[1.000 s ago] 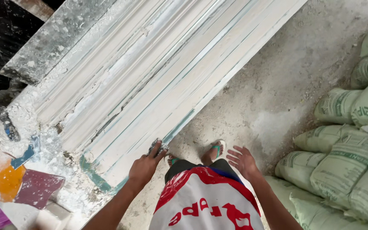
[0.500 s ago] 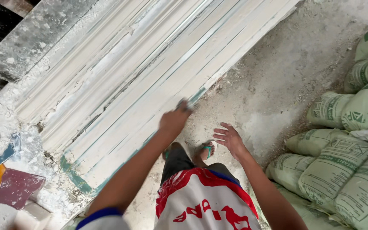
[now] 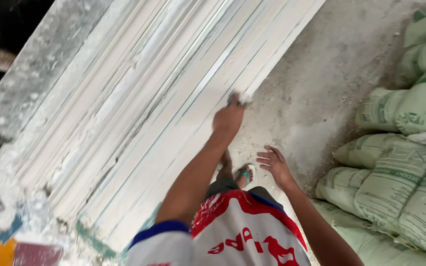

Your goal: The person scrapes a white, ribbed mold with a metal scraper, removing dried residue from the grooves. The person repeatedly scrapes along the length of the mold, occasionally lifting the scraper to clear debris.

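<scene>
A small grey sanding pad (image 3: 236, 98) is being gripped in the left hand (image 3: 228, 120) and pressed against the near edge of the white moulded plaster strips (image 3: 173, 98), whose long axis is running diagonally away to the upper right; the right hand (image 3: 273, 165) is being held open and empty beside the green sacks (image 3: 395, 172).

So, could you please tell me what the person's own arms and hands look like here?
Both arms are bare from the short sleeves down. The left arm's white sleeve ends in a blue band. No gloves, rings or watch show on the left hand or the right hand.
</scene>
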